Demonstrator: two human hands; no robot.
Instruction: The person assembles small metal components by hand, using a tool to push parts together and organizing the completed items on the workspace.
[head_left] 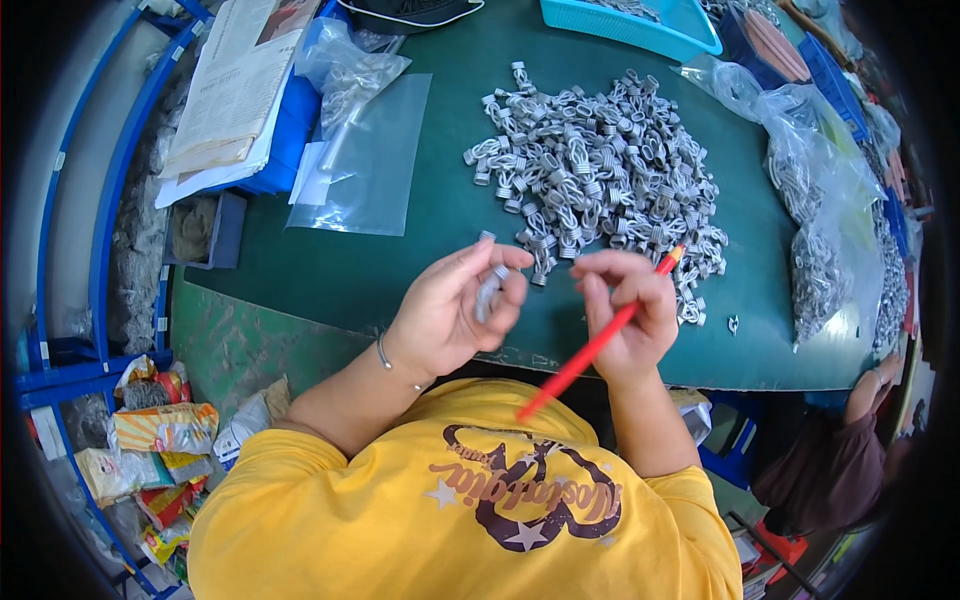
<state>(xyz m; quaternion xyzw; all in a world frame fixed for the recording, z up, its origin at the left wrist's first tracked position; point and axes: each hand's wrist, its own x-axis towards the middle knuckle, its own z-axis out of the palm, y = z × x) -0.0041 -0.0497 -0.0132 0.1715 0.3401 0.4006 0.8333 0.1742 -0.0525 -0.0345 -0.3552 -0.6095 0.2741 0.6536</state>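
Note:
Curled fingers of my left hand (450,305) hold a small grey looped piece (488,292) with a ribbed end, blurred and partly covered by the fingers. My right hand (635,315) is closed around a red pencil (590,352), which slants from the upper right down toward my shirt. Its thumb and forefinger are near each other, and I cannot make out anything between them. Just beyond both hands lies a big heap of similar grey looped pieces (600,165). One stray piece (733,325) sits apart at the right of the green table (320,270).
Clear plastic bags of metal-coloured parts (815,250) lie on the right, a turquoise basket (640,30) at the back. On the left are newspapers (225,90) over a blue bin and a flat clear bag (385,160). Another person's arm (870,395) shows at right.

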